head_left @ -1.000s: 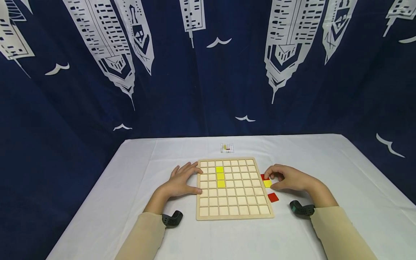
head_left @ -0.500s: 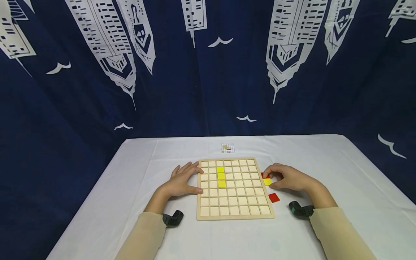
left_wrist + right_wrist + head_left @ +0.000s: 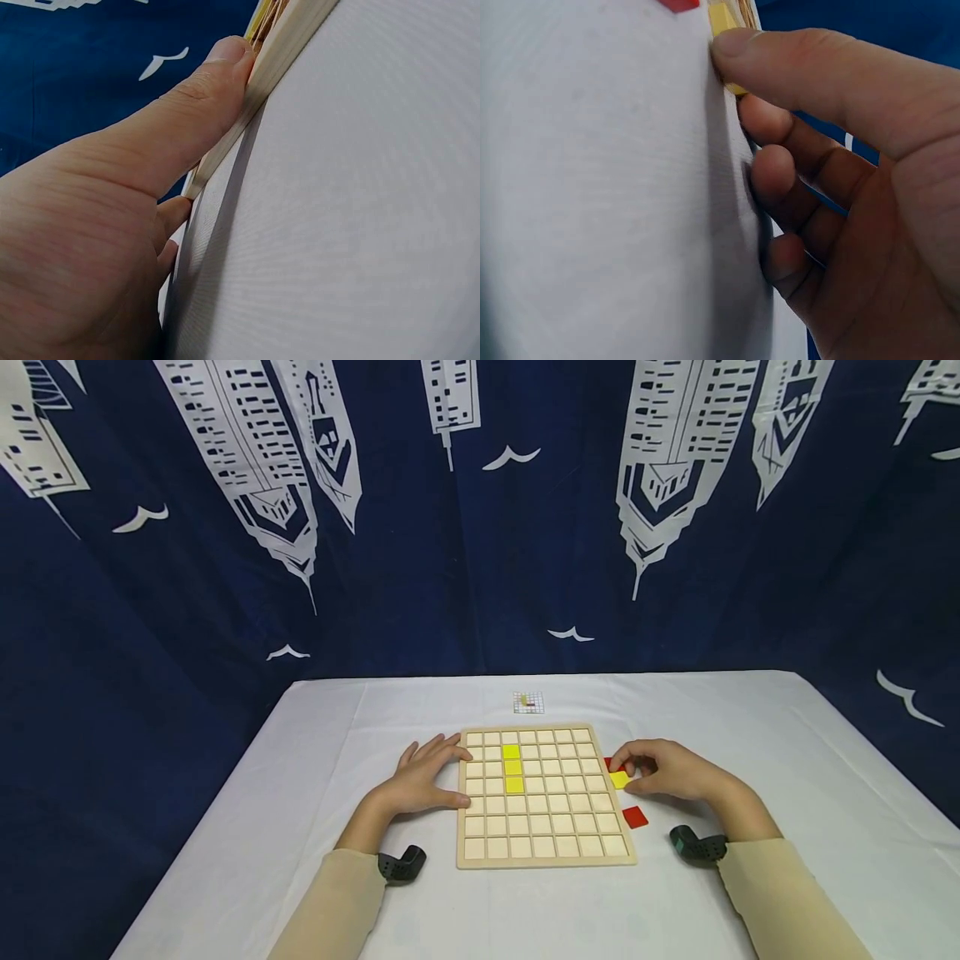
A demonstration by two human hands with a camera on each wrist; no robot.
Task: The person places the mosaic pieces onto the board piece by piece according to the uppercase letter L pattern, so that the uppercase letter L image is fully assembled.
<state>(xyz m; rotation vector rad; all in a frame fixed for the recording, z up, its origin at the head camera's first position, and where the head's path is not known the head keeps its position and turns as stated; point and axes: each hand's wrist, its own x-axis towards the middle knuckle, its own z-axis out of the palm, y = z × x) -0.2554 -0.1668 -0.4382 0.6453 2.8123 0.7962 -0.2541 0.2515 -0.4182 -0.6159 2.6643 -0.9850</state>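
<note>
The yellow tile [image 3: 620,780], pinched by the right hand [image 3: 671,770], has slid slightly away from the red tile [image 3: 635,817] nearer the body. Left of this grip lies the wooden board [image 3: 547,862], the spread left hand [image 3: 418,781] on its opposite edge.

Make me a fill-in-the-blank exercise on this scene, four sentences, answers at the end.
1. The left hand touches the board's ____ edge.
2. The board holds ____ yellow tiles, all in one column.
3. The right hand has its thumb on a ____ tile.
4. The small card beyond the board lies on a cloth whose colour is ____.

Missing words: left; three; yellow; white.
</note>
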